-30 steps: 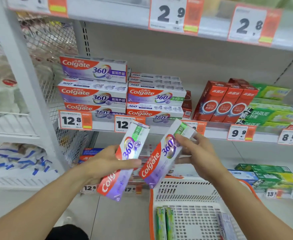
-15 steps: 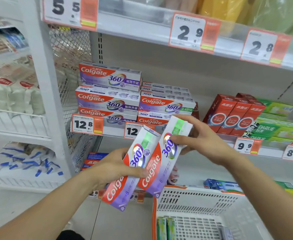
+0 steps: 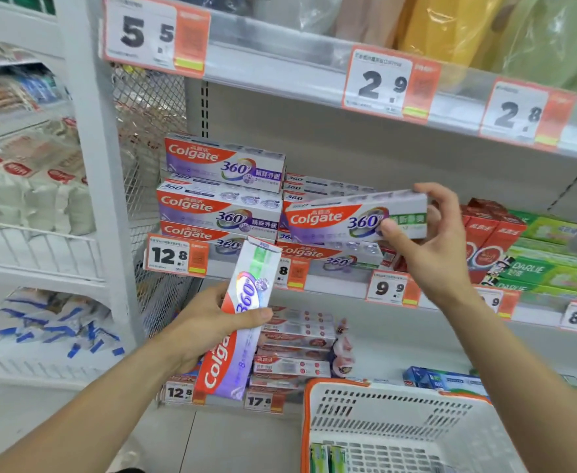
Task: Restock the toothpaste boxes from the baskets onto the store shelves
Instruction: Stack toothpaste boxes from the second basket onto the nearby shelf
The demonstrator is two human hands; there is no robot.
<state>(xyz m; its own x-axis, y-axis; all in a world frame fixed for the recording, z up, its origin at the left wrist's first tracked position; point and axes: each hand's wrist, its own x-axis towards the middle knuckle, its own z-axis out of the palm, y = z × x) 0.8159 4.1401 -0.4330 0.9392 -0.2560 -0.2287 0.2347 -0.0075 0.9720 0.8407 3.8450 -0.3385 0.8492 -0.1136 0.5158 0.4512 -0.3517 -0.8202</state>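
Observation:
My right hand (image 3: 427, 247) grips one Colgate 360 box (image 3: 341, 218) by its right end, level and lengthwise, just above the right-hand stack of Colgate boxes (image 3: 317, 254) on the middle shelf. My left hand (image 3: 208, 326) holds a second Colgate 360 box (image 3: 242, 315) upright and tilted, lower down in front of the shelf edge. A taller stack of Colgate boxes (image 3: 222, 196) stands to the left on the same shelf. The white basket with an orange rim (image 3: 396, 418) sits at the bottom right, with green boxes (image 3: 328, 457) inside.
Red toothpaste boxes (image 3: 491, 237) and green Darlie boxes (image 3: 546, 264) fill the shelf to the right. Price tags (image 3: 174, 257) line the shelf edges. A lower shelf holds more boxes (image 3: 294, 346). A white upright post (image 3: 99, 172) and wire mesh bound the left side.
My right hand has lifted its box away from the left-hand one, turned it level and brought it up to the right-hand Colgate stack. The left hand has stayed low with its box.

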